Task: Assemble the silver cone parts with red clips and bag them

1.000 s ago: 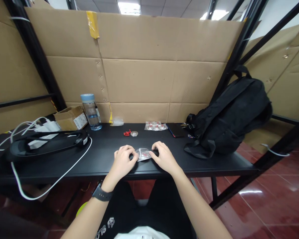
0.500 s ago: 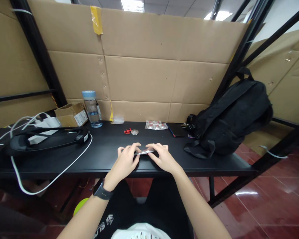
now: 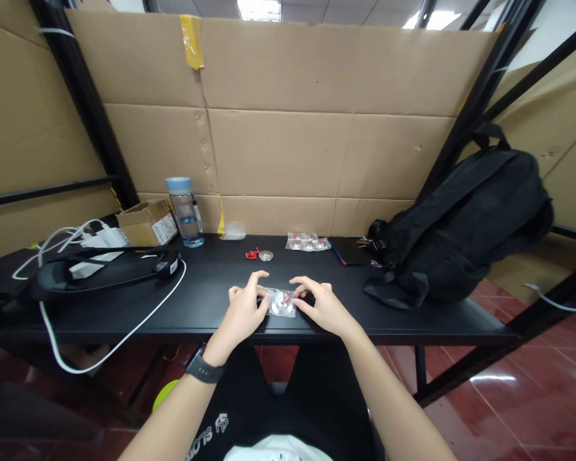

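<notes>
A small clear plastic bag (image 3: 282, 303) with a round silvery disc and a red piece inside is stretched between my hands, its flat face turned up toward me. My left hand (image 3: 246, 306) pinches its left edge between thumb and fingers, index finger raised. On the opposite edge, the thumb and fingertips of my right hand (image 3: 322, 305) are closed. Beyond them on the black table lie red plastic parts (image 3: 252, 254) beside a loose round metal disc (image 3: 265, 255). Further right is a strip of clear packets (image 3: 308, 242) with similar discs and red pieces.
A water bottle (image 3: 186, 214), a cardboard box (image 3: 148, 223) and a black headset-like band with a white cable (image 3: 139, 320) occupy the left side. At right are a black backpack (image 3: 475, 218) and a dark flat object (image 3: 349, 251). A cardboard wall (image 3: 278, 153) closes the back.
The bag has been tilted from nearly edge-on to face up, so its disc and red piece now show. My fingers have shifted slightly along its edges. The head view has moved a little.
</notes>
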The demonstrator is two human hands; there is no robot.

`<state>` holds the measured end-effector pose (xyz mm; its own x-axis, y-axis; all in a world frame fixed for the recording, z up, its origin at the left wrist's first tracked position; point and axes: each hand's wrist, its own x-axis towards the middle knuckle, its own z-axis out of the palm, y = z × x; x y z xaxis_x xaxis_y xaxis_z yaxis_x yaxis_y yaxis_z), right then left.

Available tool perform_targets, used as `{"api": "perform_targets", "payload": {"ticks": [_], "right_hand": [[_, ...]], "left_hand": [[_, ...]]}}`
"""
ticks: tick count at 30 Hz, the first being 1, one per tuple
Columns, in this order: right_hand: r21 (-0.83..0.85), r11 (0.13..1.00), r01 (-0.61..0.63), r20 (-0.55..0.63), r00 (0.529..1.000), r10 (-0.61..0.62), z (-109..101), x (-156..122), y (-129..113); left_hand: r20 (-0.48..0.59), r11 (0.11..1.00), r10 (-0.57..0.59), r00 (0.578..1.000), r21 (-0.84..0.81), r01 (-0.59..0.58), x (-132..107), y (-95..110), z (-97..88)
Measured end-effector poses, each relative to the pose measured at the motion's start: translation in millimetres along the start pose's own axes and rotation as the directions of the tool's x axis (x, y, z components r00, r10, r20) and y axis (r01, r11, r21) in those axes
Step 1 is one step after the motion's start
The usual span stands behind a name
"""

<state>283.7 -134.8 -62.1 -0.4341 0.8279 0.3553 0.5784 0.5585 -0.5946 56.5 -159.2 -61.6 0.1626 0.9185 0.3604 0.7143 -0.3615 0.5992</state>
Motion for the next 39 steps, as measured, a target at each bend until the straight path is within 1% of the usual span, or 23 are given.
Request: {"api": "perform_targets", "payload": {"ticks": [4,7,10,13,16,18,20,22,24,25,27,28,30,32,34,39], "right_hand": [[-0.014,1.000,0.009,0.003,1.000,-0.009,0.1,0.5,1.2],[-0.006,1.000,0.020,-0.006,1.000,-0.020,0.7,0.6,2.5],[-0.013,1.000,0.025,-0.014,1.000,-0.025,1.8,1.1,3.9],[-0.070,0.997,0.019,-0.042,0.999,-0.022,2.1,1.9,3.7],[-0.099,0.995,0.031,-0.079,0.996,-0.039,0.0,1.8,1.0],[-0.086,0.993,0.076,-0.047,0.996,-0.080,-2.7,0.4,-2.2],[-0.077,0.987,0.142,0.026,0.990,-0.140,-5.3,-1.5,-5.3],[-0.078,0.980,0.182,0.077,0.981,-0.176,-6.7,-3.1,-7.3],[-0.088,0.982,0.166,0.073,0.984,-0.160,-6.3,-3.6,-7.5],[-0.094,0.985,0.146,0.059,0.988,-0.141,-5.6,-3.5,-7.1],[-0.110,0.989,0.101,0.020,0.995,-0.100,-3.5,-2.7,-5.7],[-0.121,0.989,0.083,0.001,0.996,-0.084,-2.3,-2.4,-5.0],[-0.139,0.988,0.064,-0.022,0.997,-0.067,-0.5,-1.8,-4.2],[-0.142,0.988,0.063,-0.024,0.997,-0.067,0.4,-1.6,-3.9],[-0.126,0.990,0.064,-0.014,0.998,-0.067,0.4,-1.6,-4.1],[-0.105,0.993,0.059,0.002,0.998,-0.059,-1.4,-1.0,-5.8]], "left_hand": [[0.025,1.000,0.004,1.000,-0.004,-0.004,0.5,-2.5,-1.9],[0.007,1.000,-0.005,1.000,0.023,0.005,1.0,-3.0,-0.1],[-0.050,0.996,-0.006,0.999,0.092,0.011,0.1,0.4,3.5],[-0.130,0.981,0.028,0.991,0.194,-0.002,-3.5,6.1,7.6],[-0.173,0.960,0.060,0.983,0.279,-0.010,-8.9,10.5,11.8],[-0.171,0.957,0.051,0.984,0.291,0.001,-10.1,11.1,12.6],[-0.123,0.962,0.023,0.992,0.272,0.011,-4.4,8.7,8.9],[-0.035,0.962,0.009,0.999,0.275,0.001,12.7,1.8,-1.5],[0.027,0.918,0.032,0.999,0.396,-0.040,42.1,-10.9,-18.2],[0.033,0.878,0.026,0.999,0.477,-0.038,60.2,-19.5,-27.7],[0.013,0.799,-0.044,0.999,0.601,0.028,97.7,-40.5,-46.3],[-0.009,0.769,-0.082,0.997,0.636,0.069,114.7,-52.0,-53.9],[-0.042,0.750,-0.105,0.994,0.653,0.106,141.0,-74.1,-63.5],[-0.080,0.733,-0.108,0.991,0.667,0.134,155.8,-93.1,-65.3],[-0.106,0.717,-0.102,0.989,0.682,0.147,162.9,-107.9,-61.9],[-0.128,0.698,-0.066,0.990,0.703,0.137,174.3,-131.3,-54.4]]}}
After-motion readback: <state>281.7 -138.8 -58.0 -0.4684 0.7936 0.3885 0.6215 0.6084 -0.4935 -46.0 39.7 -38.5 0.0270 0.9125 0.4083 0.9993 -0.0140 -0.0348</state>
